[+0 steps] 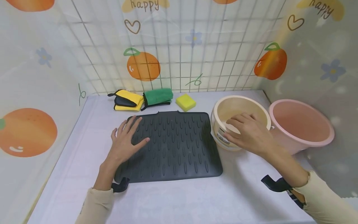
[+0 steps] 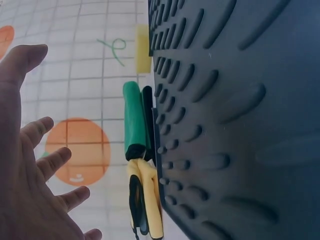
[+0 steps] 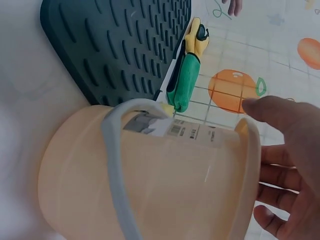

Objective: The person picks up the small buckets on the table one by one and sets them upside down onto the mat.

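My left hand [image 1: 123,144] hovers with spread, straight fingers over the left side of a dark grey ridged rubber mat [image 1: 173,146]. Nothing is in it; the left wrist view shows the thumb and fingers [image 2: 52,165] apart from the mat. At the near rim of a cream plastic bucket [image 1: 221,109], my right hand [image 1: 249,133] is held over the opening with loosely bent fingers. In the right wrist view its thumb stands off the rim, and the fingers [image 3: 277,175] show beyond it. The bucket's light grey handle [image 3: 115,165] hangs down along its labelled side.
A pink basin [image 1: 302,144] stands right of the bucket. Behind the mat lie a folded yellow and black cloth [image 1: 134,99], a green cloth [image 1: 158,96] and a yellow sponge [image 1: 185,102]. A curtain with oranges [image 1: 144,67] hangs over a wire grid at the back.
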Demonstrator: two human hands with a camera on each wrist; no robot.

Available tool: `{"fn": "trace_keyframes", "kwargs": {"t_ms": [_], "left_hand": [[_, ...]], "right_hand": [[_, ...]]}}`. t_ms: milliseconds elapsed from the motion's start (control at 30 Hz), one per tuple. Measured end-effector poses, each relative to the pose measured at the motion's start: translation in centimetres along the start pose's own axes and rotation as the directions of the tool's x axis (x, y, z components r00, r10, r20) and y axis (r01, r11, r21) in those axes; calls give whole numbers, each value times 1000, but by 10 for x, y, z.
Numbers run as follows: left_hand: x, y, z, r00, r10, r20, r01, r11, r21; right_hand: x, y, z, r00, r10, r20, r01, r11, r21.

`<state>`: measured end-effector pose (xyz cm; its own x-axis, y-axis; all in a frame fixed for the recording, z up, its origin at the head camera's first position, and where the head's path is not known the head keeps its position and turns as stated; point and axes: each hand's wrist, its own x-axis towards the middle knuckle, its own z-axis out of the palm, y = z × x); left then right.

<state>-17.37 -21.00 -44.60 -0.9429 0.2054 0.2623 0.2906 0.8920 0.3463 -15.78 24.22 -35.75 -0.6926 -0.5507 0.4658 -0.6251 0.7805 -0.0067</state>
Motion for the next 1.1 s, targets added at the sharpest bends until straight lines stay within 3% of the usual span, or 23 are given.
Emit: {"fn": "trace_keyframes", "kwargs": {"t_ms": [333, 533, 633, 800, 967, 1100], "left_hand": [[12, 16, 5, 1000, 17, -7, -17, 996, -90], [14, 21, 9, 1000, 30, -2, -30, 992, -120], [13, 22, 11, 1000, 30, 0, -30, 993, -118], [13, 23, 14, 999, 36, -1, -36, 992, -124], [14, 25, 15, 998, 63, -12, -64, 984, -168], [17, 29, 18, 996, 85, -21, -87, 968, -234]], "right_hand": [[4, -1, 2, 1000, 5, 0, -5, 1000, -8], [8, -8, -1, 994, 44, 98, -43, 999, -18], [8, -11, -6, 990, 86, 111, -84, 996, -29], [4, -12, -15, 990, 140, 9, -140, 990, -10], [7, -13, -26, 986, 126, -111, -119, 991, 64], [11, -13, -28, 978, 133, -158, -114, 985, 127]]}}
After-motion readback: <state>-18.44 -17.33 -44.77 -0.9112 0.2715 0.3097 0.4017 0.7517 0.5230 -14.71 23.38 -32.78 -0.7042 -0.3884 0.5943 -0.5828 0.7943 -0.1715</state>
